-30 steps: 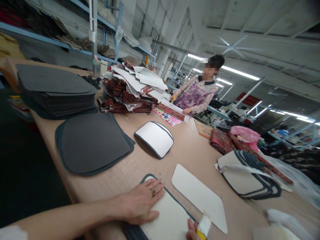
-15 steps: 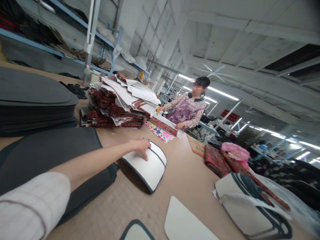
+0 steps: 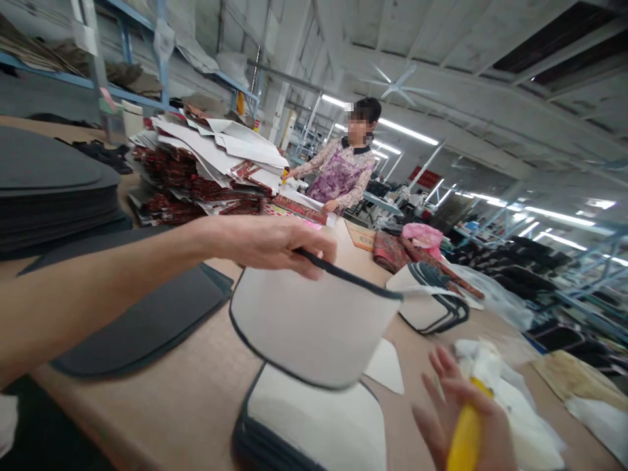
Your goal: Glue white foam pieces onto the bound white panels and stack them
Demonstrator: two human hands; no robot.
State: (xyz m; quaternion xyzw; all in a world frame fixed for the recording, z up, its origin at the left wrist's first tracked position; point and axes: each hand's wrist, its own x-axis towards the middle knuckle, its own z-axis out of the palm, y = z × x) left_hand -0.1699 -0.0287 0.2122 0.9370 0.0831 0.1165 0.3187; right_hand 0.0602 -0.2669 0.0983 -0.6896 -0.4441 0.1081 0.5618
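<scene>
My left hand (image 3: 267,243) grips the top edge of a white panel with dark trim (image 3: 314,327) and holds it lifted above the brown table (image 3: 161,399). Under it lies a stack of similar white panels with dark edges (image 3: 318,425) at the near table edge. My right hand (image 3: 466,418), at the lower right, holds a yellow glue bottle (image 3: 464,435), with some fingers spread. A flat white piece (image 3: 387,366) lies on the table just behind the lifted panel.
Dark grey foam sheets (image 3: 142,320) lie at left, with a taller stack (image 3: 53,190) behind. A pile of red patterned fabric and white paper (image 3: 206,176) stands farther back. A co-worker in a purple top (image 3: 338,176) stands at the table's far end. More trimmed panels (image 3: 426,301) lie at right.
My left hand reached out to the white trimmed panel lying mid-table, took hold of it and lifted it toward me, over the near stack. My right hand with the bottle came back into view.
</scene>
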